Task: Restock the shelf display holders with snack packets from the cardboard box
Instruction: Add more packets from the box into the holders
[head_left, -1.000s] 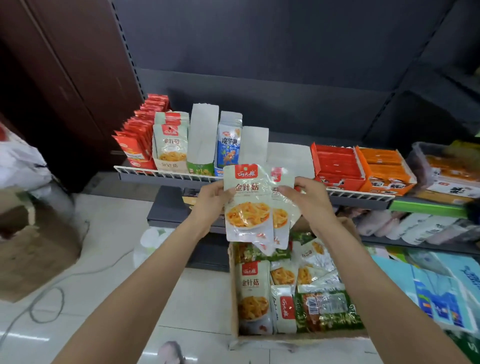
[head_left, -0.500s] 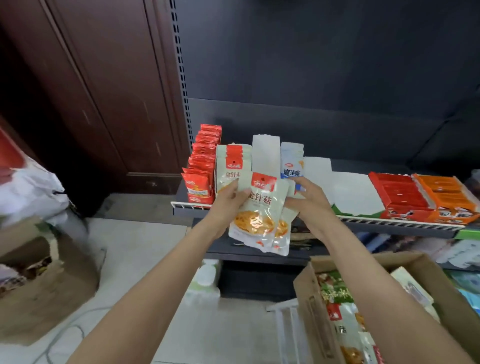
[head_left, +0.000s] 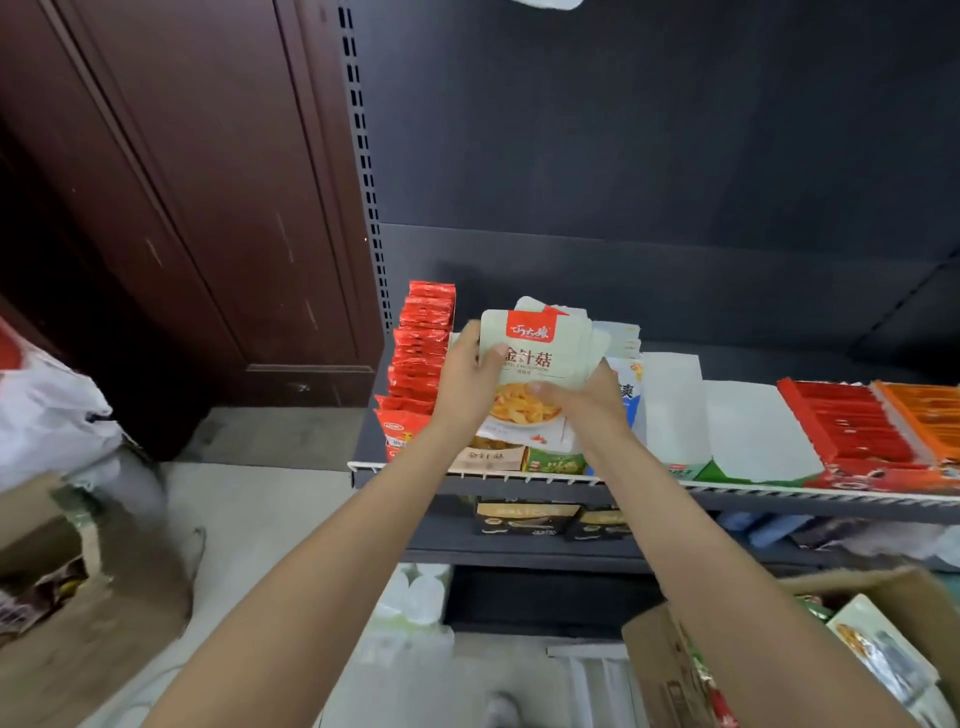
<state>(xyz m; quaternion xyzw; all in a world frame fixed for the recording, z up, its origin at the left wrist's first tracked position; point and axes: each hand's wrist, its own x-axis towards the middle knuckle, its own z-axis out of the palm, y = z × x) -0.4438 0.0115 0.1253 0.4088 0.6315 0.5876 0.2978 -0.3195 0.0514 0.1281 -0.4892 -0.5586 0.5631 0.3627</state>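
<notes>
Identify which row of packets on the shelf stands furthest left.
The red packets, beside the left hand; the red trays and orange trays sit far right.

You get soft, even overhead light; the pale floor (head_left: 270, 525) is bright, the dark back panel (head_left: 649, 130) dim. Straight lines bow toward the edges. The plastic bag (head_left: 47, 415) and cardboard box (head_left: 675, 670) at the margins smear with blur.

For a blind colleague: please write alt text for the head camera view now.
Both hands, left hand and right hand, hold a stack of pale snack packets over a holder on the shelf, beside red packets. A cardboard box sits lower right.
</notes>
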